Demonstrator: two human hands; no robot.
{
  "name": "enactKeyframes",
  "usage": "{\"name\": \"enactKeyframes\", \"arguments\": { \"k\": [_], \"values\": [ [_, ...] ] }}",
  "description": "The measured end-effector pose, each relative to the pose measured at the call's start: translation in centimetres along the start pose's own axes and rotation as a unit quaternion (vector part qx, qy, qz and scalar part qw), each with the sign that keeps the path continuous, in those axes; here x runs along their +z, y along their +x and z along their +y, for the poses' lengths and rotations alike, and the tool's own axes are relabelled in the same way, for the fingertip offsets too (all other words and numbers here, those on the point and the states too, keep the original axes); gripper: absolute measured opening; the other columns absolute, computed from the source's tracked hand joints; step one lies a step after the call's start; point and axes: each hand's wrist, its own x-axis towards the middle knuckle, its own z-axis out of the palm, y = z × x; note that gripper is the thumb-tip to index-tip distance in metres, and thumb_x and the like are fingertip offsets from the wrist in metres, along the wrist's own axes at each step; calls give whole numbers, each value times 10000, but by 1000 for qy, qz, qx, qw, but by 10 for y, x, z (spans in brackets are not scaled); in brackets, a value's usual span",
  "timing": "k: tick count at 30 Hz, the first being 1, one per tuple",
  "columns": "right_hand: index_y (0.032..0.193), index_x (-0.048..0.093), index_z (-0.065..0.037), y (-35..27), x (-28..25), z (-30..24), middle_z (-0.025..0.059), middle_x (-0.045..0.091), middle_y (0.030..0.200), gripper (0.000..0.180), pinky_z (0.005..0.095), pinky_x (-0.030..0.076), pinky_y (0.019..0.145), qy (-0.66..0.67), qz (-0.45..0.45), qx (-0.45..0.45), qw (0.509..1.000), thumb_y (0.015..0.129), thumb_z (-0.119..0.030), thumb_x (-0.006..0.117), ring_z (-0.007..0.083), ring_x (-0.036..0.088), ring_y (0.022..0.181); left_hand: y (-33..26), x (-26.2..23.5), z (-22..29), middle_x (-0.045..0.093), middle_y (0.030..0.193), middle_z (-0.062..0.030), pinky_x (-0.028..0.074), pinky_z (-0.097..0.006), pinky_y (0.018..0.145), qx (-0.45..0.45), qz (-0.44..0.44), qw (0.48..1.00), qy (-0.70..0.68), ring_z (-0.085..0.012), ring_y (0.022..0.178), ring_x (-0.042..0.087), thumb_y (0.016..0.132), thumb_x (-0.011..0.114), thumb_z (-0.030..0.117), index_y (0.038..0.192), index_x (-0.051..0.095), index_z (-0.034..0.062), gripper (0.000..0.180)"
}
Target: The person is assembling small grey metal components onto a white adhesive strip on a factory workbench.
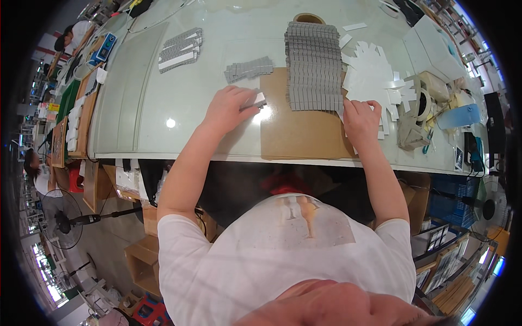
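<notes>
At the counter (163,108), the left hand (231,108) grips a small grey piece (255,101) while the right hand (360,120) pinches a white cutout (375,81), steadying each.

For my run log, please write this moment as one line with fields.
left hand: holds small grey flat piece | right hand: on white die-cut paper pieces | between: brown cardboard sheet, tall grey stacked pads

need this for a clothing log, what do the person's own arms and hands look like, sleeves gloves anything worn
Both arms are bare from short white T-shirt sleeves down. The left hand and right hand wear no gloves; no watch, ring or wristband shows. The white shirt has a faded print on its front.
</notes>
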Motion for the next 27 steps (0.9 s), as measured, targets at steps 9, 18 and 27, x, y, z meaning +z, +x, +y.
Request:
{"name": "enactKeyframes", "arguments": {
  "k": [9,18,27],
  "values": [
    [985,654,-82,-17,-30,-13,24,659,871,179,450,413,928,79,1,18,997,822,-60,723,205,636,806,-6,-7,-1,710,1157,-51,489,-414,953,-8,11,1000,-13,-289,1099,618,815,790,256,1182,695,105,409],
    [1086,690,-60,-74,-56,-27,61,680,1008,262,417,418,908,112,-22,89,989,830,-89,738,251,635,881,-9,-6,-4,700,1158,-77,481,-429,976,18,14,1000,2,-307,1109,623,816,788,223,1181,688,85,403],
    [1152,690,-27,-111,-82,-19,115,637,1305,364,480,414,1019,81,-114,96,985,834,-184,771,323,570,1188,-18,45,105,565,1397,-115,357,-527,1126,138,22,990,-30,-357,1338,472,797,798,424,1309,613,55,658]
  ]
}}
